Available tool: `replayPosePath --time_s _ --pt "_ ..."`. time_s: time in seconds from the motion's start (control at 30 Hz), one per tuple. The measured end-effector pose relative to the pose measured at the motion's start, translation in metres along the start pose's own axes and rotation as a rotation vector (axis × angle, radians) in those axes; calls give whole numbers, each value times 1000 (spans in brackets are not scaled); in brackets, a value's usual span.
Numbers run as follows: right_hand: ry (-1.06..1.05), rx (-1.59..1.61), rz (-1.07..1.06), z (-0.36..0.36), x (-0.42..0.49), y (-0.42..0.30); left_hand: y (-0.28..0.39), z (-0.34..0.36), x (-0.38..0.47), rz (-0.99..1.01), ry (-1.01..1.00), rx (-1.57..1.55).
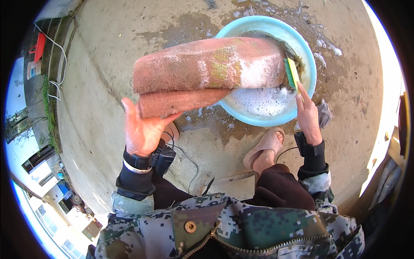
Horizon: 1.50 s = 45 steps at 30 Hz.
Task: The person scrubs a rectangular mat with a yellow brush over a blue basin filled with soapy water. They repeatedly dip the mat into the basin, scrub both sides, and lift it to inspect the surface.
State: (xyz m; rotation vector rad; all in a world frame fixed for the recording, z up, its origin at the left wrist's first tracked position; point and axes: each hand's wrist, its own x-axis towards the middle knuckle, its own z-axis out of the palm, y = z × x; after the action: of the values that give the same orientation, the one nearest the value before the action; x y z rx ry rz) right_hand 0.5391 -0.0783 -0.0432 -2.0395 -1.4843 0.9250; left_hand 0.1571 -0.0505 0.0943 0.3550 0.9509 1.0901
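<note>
A rolled or folded reddish mat with yellowish lettering lies across a light blue plastic basin, its right end inside and its left end out past the rim. Foam covers part of the mat and the soapy water. My left hand is under the mat's left end, palm up, thumb spread, supporting its lower flap. In my right hand is a yellow-green scrub brush, held by its handle, its green bristles facing the mat's right end.
Wet concrete with suds surrounds the basin. A grey crumpled cloth or bag lies right of it. My sandalled foot is just below the basin. A thin cable runs near my legs. A red plastic object stands far left.
</note>
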Motion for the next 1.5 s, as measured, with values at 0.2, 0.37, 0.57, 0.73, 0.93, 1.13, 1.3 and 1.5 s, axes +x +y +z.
replayPosePath --time_s 0.2,0.37,0.57,0.73,0.93,1.13,1.3,1.5 --pt "-289 290 -477 35 -23 -116 -15 1 17 -181 341 230" --pt "-288 85 -719 88 -25 -123 -25 -3 17 -169 405 289" --pt "-41 -321 -260 67 39 -28 -35 1 14 -101 363 263" --pt "-270 181 -682 80 -32 -110 -40 -9 17 -222 284 64" --pt "-229 -171 -382 103 -1 -53 -47 -15 14 -245 338 -30" --pt "-233 -356 -41 60 24 -30 -49 -10 20 -254 339 13" --pt "-502 61 -675 80 -33 -128 -57 -15 17 -228 329 -40" --pt "-293 -356 -230 93 -2 -27 -56 -18 26 -107 347 7"
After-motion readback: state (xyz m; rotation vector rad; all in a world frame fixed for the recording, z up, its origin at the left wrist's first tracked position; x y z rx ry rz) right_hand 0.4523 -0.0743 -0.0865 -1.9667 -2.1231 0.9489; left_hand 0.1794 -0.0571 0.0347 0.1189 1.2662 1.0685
